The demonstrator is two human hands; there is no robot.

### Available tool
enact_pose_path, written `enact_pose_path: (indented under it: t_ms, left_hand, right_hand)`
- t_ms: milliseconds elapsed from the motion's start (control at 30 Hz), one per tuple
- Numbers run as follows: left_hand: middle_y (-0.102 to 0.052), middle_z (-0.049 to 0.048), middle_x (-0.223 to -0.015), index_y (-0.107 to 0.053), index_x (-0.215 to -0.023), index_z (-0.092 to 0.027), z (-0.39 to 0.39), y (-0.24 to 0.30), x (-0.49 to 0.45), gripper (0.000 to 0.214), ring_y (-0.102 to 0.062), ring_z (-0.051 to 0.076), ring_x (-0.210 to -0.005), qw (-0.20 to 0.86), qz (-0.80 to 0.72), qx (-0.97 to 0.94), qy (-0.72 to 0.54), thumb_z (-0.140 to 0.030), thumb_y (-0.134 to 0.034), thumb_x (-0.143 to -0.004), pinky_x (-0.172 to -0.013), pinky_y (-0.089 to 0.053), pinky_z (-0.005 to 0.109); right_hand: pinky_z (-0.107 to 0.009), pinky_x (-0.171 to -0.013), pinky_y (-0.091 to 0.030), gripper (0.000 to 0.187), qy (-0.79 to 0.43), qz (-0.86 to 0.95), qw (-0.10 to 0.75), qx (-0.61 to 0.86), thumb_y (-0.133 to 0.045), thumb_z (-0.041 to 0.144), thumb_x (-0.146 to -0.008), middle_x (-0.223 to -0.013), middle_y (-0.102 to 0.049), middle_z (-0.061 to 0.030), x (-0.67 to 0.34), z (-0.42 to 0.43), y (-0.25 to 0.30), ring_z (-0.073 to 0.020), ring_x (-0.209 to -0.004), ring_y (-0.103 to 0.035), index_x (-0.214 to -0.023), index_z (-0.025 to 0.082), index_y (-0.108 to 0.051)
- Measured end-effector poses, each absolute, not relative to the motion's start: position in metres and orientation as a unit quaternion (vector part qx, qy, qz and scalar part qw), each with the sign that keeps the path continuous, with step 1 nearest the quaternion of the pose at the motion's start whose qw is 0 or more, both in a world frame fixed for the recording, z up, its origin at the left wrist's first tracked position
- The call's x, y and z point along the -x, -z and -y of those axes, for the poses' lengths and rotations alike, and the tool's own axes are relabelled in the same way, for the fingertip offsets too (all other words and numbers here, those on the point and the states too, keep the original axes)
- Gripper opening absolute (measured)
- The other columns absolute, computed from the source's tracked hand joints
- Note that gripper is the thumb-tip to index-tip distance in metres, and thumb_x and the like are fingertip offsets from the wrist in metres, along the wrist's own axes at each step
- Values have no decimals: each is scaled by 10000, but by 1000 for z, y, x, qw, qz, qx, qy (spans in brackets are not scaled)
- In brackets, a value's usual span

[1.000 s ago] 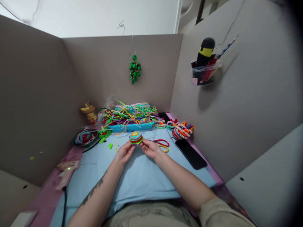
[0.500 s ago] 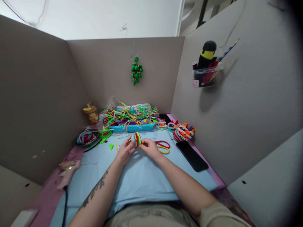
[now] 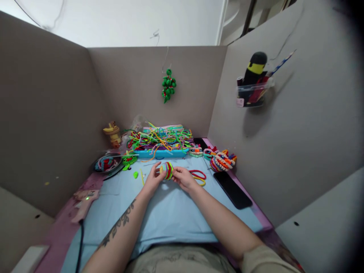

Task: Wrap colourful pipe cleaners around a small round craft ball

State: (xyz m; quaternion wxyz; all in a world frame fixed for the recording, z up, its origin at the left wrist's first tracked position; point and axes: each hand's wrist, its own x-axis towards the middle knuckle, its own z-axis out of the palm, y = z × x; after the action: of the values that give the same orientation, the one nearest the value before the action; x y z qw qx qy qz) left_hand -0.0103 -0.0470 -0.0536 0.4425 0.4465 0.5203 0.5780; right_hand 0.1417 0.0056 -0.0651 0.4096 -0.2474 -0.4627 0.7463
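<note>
A small rounded piece of striped pipe-cleaner work [image 3: 168, 170], in red, yellow-green, purple and pale blue, is held above the blue cloth [image 3: 167, 216]. My left hand [image 3: 154, 179] grips its left side, thumb in front and fingers behind. On its right edge the fingertips of my right hand [image 3: 182, 177] are pinched together. Just behind my right hand lie bent red and yellow pipe cleaners [image 3: 200, 174]. A bright green scrap [image 3: 135, 174] and a yellow strip [image 3: 142, 177] rest left of my left hand.
Behind the hands stands a blue tray [image 3: 162, 153] heaped with pipe cleaners. Finished striped figures [image 3: 223, 161] and a black phone [image 3: 232, 189] lie at right. At left are a glue gun [image 3: 86, 204] with its cord and a round dish [image 3: 107, 163]. Grey partitions enclose the table.
The striped piece has turned a little in my hands, showing more of its pale left side. The whole view has shifted slightly, so everything sits a bit further right.
</note>
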Motion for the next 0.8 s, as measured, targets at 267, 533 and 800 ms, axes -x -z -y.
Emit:
enact_pose_path:
  t_ms: [267, 533, 800]
  left_hand:
    - [-621, 67, -1056, -406, -1354, -282, 52, 52, 10, 709, -606, 166, -843, 497, -515, -449, -535, -523, -640, -730, -670, -446, 243]
    - [-619, 46, -991, -470, -1277, -252, 49, 56, 10, 649, -585, 145, -784, 480, -521, -461, -535, -520, -652, -714, -631, -442, 223]
    - [-600, 102, -1135, -457, -1302, -206, 49, 53, 10, 689, -605, 158, -820, 444, -506, -483, -561, -429, -699, -697, -701, -457, 255]
  right_hand:
    - [-176, -465, -366, 306, -757, 458, 396, 245, -820, 334, -548, -547, -597, 27, -143, -2, 60, -56, -465, -498, -701, 127, -655]
    - [-175, -403, -317, 320, -724, 482, 415, 267, -794, 376, -568, -472, -558, 43, -139, -2, 65, -53, -390, -450, -618, 142, -581]
    - [-174, -425, -329, 316, -766, 449, 383, 256, -779, 374, -597, -496, -568, 33, -146, -6, 62, -55, -423, -468, -721, 131, -619]
